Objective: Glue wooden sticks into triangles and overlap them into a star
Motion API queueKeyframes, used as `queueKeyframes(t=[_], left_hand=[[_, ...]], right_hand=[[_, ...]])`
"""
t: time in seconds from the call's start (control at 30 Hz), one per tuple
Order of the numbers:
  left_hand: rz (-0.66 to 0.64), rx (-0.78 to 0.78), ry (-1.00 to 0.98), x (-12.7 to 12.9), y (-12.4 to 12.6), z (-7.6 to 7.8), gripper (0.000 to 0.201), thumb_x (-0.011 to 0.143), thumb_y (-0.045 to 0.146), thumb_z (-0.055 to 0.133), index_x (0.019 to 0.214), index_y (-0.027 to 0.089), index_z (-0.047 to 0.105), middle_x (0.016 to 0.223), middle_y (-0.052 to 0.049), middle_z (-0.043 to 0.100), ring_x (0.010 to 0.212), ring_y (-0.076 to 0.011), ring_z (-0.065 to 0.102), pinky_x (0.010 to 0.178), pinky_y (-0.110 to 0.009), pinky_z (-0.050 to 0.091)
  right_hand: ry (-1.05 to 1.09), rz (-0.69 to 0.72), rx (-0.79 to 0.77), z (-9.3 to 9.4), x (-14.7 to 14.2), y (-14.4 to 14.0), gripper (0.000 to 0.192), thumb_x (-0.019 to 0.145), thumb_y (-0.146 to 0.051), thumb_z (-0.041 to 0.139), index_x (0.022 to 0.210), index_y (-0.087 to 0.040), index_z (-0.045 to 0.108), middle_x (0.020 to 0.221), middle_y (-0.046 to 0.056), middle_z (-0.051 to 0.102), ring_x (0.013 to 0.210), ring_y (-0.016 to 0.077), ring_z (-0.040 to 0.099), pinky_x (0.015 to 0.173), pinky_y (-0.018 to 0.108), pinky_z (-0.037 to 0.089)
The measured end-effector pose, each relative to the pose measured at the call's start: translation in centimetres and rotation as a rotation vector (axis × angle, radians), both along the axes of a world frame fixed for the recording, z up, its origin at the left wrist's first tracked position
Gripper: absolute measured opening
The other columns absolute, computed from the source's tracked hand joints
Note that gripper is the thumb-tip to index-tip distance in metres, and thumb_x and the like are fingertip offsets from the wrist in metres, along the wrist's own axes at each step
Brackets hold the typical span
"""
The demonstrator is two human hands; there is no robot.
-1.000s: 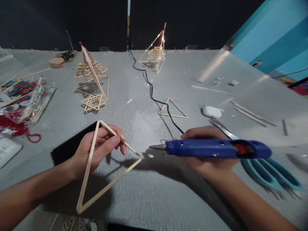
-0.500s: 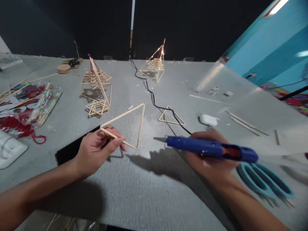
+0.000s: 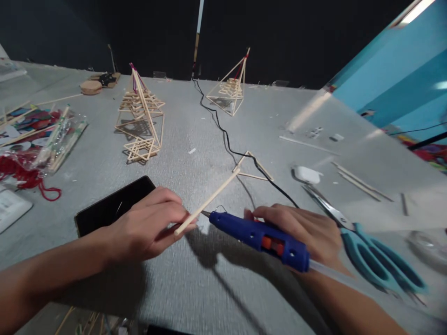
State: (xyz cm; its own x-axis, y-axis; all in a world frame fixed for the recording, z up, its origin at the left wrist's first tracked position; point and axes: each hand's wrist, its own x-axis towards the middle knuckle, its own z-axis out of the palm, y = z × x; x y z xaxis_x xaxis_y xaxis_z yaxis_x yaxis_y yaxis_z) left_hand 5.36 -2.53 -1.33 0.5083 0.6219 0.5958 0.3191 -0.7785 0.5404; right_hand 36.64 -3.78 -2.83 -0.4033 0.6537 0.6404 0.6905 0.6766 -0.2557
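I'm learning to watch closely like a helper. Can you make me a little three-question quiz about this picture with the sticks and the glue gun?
1. True or false: the right hand holds the blue glue gun.
2. What does the left hand pinch? A) the teal scissors B) the stick triangle C) the black phone
3. Fill the gap: the glue gun's nozzle points at the end of the stick triangle near the ____ hand.

Key: 1 true. 2 B; seen edge-on, it looks like one stick. 3 left.
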Motion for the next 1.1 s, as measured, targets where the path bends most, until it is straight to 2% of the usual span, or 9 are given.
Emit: queueKeyframes(t=[0.17, 0.3, 0.53, 0.9, 1.1], left_hand=[[-0.017, -0.035, 0.069, -0.5, 0.0, -1.0, 0.021, 0.1, 0.015, 0.072, 0.113, 0.03, 0.078, 0.093, -0.005, 0.079, 0.094, -0.026, 0.071, 0.082, -0.036, 0.056], [-0.042, 0.058, 0.08, -0.5, 0.2, -1.4, 0.025, 0.1, 0.012, 0.073, 0.118, 0.028, 0.075, 0.093, -0.005, 0.078, 0.097, -0.025, 0.072, 0.083, -0.033, 0.055], [-0.026, 0.174, 0.086, -0.1, 0.3, -1.0, 0.012, 0.106, 0.012, 0.068, 0.113, 0.022, 0.068, 0.089, -0.003, 0.071, 0.094, -0.0198, 0.068, 0.084, -0.029, 0.058], [0.013, 0.142, 0.102, 0.0, 0.4, -0.6, 0.009, 0.106, 0.015, 0.068, 0.109, 0.023, 0.068, 0.09, -0.003, 0.072, 0.092, -0.0189, 0.07, 0.08, -0.028, 0.057], [0.023, 0.109, 0.085, 0.0, 0.3, -0.2, 0.01, 0.103, 0.014, 0.07, 0.105, 0.023, 0.073, 0.088, -0.003, 0.076, 0.088, -0.0198, 0.072, 0.08, -0.028, 0.057]], right_hand=[[-0.097, 0.015, 0.031, 0.3, -0.1, -0.1, 0.009, 0.108, -0.03, 0.062, 0.116, -0.029, 0.064, 0.075, -0.001, 0.067, 0.06, 0.0176, 0.063, 0.059, 0.034, 0.045], [-0.121, 0.059, 0.059, 0.6, -0.2, 0.2, 0.011, 0.106, -0.027, 0.063, 0.117, -0.025, 0.064, 0.076, -0.001, 0.068, 0.059, 0.0166, 0.063, 0.058, 0.032, 0.045], [-0.181, 0.081, 0.149, 0.9, 0.0, 0.5, 0.01, 0.11, -0.026, 0.059, 0.117, -0.022, 0.064, 0.074, -0.003, 0.067, 0.06, 0.0131, 0.063, 0.058, 0.028, 0.046], [-0.198, 0.088, 0.154, 1.1, 0.1, 0.4, 0.011, 0.111, -0.03, 0.059, 0.116, -0.02, 0.062, 0.073, -0.002, 0.063, 0.057, 0.0127, 0.06, 0.057, 0.029, 0.043], [-0.177, 0.068, 0.123, 1.0, 0.1, 0.3, 0.012, 0.113, -0.027, 0.052, 0.118, -0.021, 0.062, 0.074, -0.001, 0.065, 0.06, 0.0144, 0.061, 0.059, 0.03, 0.043]])
